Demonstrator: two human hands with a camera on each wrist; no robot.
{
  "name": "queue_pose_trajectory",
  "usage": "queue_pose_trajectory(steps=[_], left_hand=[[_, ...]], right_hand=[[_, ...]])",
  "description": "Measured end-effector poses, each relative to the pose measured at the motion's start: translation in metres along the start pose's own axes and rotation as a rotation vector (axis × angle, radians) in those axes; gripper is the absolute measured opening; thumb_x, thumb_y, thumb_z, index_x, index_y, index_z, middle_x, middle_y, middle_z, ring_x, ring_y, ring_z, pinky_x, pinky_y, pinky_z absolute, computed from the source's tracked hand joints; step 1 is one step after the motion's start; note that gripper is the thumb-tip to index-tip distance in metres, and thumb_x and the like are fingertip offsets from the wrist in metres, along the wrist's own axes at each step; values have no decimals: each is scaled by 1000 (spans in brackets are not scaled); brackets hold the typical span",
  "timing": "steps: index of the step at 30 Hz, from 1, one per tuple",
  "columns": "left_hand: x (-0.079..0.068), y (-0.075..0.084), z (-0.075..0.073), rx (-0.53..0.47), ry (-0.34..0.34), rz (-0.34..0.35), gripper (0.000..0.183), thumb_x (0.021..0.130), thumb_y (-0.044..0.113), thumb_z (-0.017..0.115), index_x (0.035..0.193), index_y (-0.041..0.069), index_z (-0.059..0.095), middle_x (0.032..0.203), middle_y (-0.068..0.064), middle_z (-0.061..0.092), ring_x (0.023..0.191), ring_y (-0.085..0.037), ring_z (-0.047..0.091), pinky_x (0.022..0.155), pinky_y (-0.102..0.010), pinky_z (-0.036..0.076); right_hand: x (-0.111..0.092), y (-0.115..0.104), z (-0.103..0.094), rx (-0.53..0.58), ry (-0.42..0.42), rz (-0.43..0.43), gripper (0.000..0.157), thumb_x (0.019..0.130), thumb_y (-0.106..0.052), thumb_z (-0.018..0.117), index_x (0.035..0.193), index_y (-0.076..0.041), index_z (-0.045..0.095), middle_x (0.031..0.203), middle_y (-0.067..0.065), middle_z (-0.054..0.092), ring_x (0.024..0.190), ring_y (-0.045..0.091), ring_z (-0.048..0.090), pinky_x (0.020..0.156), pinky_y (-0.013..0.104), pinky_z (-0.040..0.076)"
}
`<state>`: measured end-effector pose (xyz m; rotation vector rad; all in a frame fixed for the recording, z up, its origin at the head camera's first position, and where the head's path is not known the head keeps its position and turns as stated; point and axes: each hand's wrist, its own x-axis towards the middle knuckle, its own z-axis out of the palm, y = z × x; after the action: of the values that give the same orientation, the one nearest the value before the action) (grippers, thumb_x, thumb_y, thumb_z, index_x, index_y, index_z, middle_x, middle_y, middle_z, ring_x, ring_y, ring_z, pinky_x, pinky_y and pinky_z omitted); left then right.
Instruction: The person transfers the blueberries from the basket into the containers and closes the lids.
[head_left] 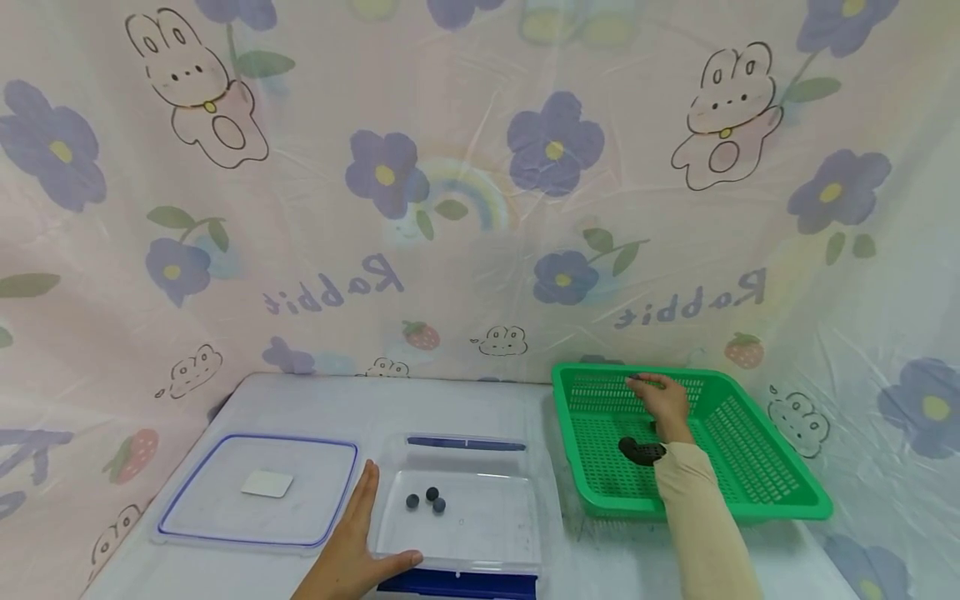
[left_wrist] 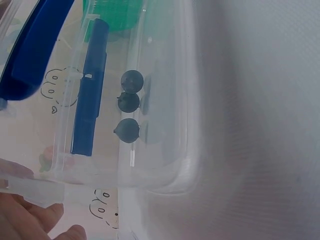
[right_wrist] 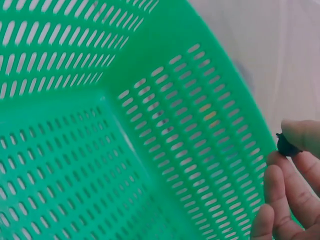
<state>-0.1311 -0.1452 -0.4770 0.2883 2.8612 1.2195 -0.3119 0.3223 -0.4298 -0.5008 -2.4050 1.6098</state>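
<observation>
My right hand [head_left: 663, 404] pinches a blueberry [right_wrist: 287, 145] between thumb and fingertips, over the far part of the green basket [head_left: 780, 507]. In the right wrist view the blueberry's small crown shows, and the basket wall stands beside the fingers. My left hand [head_left: 356, 533] lies along the left side of a clear plastic container [head_left: 495, 533], fingers straight and thumb spread towards its front rim. Inside the container several blueberries [head_left: 432, 494] sit close together on the bottom, left of its middle. Blue latches [head_left: 467, 444] run along the container's far and near sides.
A clear lid [head_left: 198, 508] with a blue seal lies on the table left of the container, with a small white rectangular piece [head_left: 267, 483] on it. A dark curved piece [head_left: 639, 451] shows beside the right wrist. A patterned curtain [head_left: 465, 233] hangs behind the table.
</observation>
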Motion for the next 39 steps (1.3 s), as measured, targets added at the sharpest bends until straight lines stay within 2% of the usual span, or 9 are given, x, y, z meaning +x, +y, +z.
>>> queue_pose_trajectory(steps=[3,5,10,14,18,25,28,34,39], left_hand=[[0,0,0,3,-1,-2,127,69,56,81,155,1,4,160,-19,-1,143,-41,6,107,-64,21],[0,0,1,-4,0,-1,127,69,56,81,155,1,4,160,-19,-1,143,-42,7,107,-64,21],[0,-3,1,-10,11,5,127,69,56,81,154,0,5,160,-20,0,143,-43,8,105,-65,22],[0,-4,0,-11,7,-3,127,69,56,81,155,1,4,160,-20,0,143,-43,8,105,-66,22],[1,-5,0,-29,-2,-29,128,69,57,81,155,5,2,160,-17,-2,144,-41,6,107,-65,19],[0,-6,3,-22,23,8,128,68,56,81,155,1,5,160,-21,1,142,-44,9,105,-66,21],[-1,-7,4,-27,27,6,128,68,57,81,155,1,5,160,-20,1,142,-43,8,105,-67,21],[0,-6,3,-34,29,4,128,68,58,81,155,1,6,160,-20,1,143,-43,8,105,-67,20],[0,-6,4,-36,47,23,128,67,56,82,154,1,7,159,-21,3,142,-44,10,104,-67,23]], right_hand=[[-3,-5,-3,5,-18,-14,52,92,-34,67,132,-3,55,110,7,66,89,16,60,74,34,50],[-4,-8,-4,20,-23,-19,53,91,-36,68,132,-4,55,109,4,66,86,11,60,70,30,50],[-11,-17,-7,84,-76,-24,55,91,-39,68,133,-7,54,120,4,59,106,17,59,84,32,49],[-18,-22,-7,132,-107,-22,59,90,-41,69,136,-9,52,121,0,59,111,16,57,90,31,47],[-25,-28,-5,165,-104,-29,59,88,-43,70,134,-10,53,111,-10,60,107,12,58,84,26,47],[-35,-34,-6,200,-63,-65,54,88,-41,70,130,-10,56,98,-16,63,95,7,60,75,22,49],[-42,-39,-7,229,-64,-74,51,88,-39,71,127,-11,58,94,-17,64,89,3,60,73,22,49],[-60,-52,-7,291,-106,-117,37,87,-36,74,116,-16,63,95,-15,65,91,9,59,72,23,48],[-76,-62,-4,319,-143,-166,38,88,-29,73,120,-11,63,94,-13,66,92,11,59,72,24,48]])
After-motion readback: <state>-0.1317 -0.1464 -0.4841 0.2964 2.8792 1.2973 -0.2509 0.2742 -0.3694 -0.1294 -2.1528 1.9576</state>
